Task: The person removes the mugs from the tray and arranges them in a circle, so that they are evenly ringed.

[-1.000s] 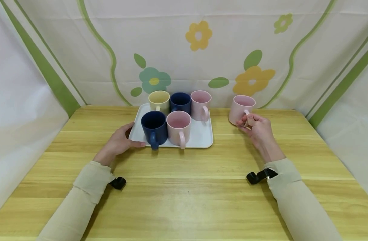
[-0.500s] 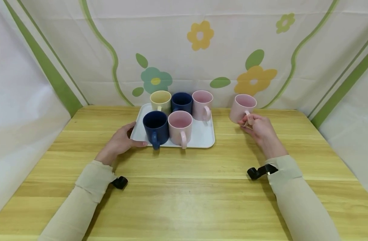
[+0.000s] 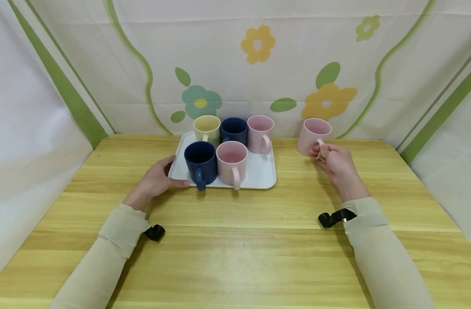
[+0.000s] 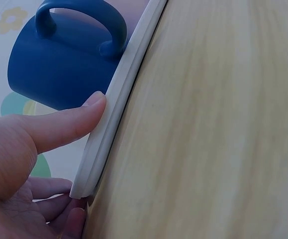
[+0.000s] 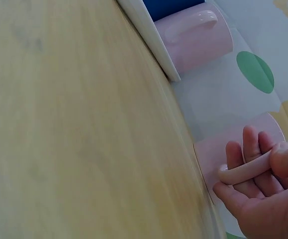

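My right hand (image 3: 337, 165) holds a pink mug (image 3: 308, 139) by its handle (image 5: 245, 172), thumb and fingers about it. The mug is upright at the back right, apart from the tray; whether its base touches the table I cannot tell. My left hand (image 3: 156, 178) grips the left front corner of a white tray (image 3: 260, 174), thumb (image 4: 71, 127) on the front rim and fingers round the left side. On the tray stand a front blue mug (image 3: 198, 165), a front pink mug (image 3: 229, 165), and behind them a yellow mug (image 3: 207, 128), a blue mug (image 3: 234, 128) and a pink mug (image 3: 257, 139).
The wooden table (image 3: 239, 249) stretches in front of the tray and between both forearms. A white curtain (image 3: 212, 47) with flower prints hangs right behind the table's back edge. Each wrist carries a black camera mount (image 3: 328, 219).
My right hand has moved the pink mug slightly back and to the right. The left hand keeps its grip on the tray, and the mugs there stand as before.
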`<action>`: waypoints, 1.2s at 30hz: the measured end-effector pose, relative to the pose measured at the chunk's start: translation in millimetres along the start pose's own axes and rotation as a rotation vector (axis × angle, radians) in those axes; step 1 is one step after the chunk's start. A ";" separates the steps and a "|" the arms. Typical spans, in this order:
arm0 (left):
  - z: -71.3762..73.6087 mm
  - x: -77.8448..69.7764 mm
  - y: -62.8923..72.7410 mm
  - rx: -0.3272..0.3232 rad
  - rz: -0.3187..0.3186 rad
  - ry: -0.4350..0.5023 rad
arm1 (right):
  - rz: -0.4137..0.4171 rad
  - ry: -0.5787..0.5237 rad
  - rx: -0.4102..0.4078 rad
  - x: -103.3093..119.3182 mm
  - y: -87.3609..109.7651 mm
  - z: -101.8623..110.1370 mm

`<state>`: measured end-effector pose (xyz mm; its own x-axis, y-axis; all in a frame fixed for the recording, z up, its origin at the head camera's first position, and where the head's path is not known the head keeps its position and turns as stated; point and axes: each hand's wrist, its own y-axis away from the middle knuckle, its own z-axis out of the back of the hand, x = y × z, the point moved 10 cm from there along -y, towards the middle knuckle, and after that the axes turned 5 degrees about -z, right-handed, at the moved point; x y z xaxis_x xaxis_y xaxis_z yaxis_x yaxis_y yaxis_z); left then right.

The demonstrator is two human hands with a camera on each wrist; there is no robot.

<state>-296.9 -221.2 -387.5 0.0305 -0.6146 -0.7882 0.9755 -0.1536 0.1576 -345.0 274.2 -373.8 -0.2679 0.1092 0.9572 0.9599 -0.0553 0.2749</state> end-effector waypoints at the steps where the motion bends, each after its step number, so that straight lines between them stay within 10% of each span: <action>1: 0.0 -0.4 0.2 0.002 0.001 -0.001 | 0.000 -0.005 -0.004 0.2 0.0 0.6; 15: -0.2 -1.2 1.4 0.002 -0.003 -0.006 | -0.060 -0.315 0.032 5.1 10.4 8.3; 27: 0.7 -5.5 2.2 -0.007 -0.014 -0.028 | 0.097 -0.087 -0.241 41.2 28.9 21.3; 36: 0.1 -3.6 2.0 -0.007 -0.007 -0.019 | 0.176 -0.150 0.013 56.5 46.0 -37.5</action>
<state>-295.1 -219.3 -384.3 0.0196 -0.6283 -0.7778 0.9773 -0.1522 0.1476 -319.1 240.6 -303.7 -0.0818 0.2449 0.9661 0.9919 -0.0741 0.1027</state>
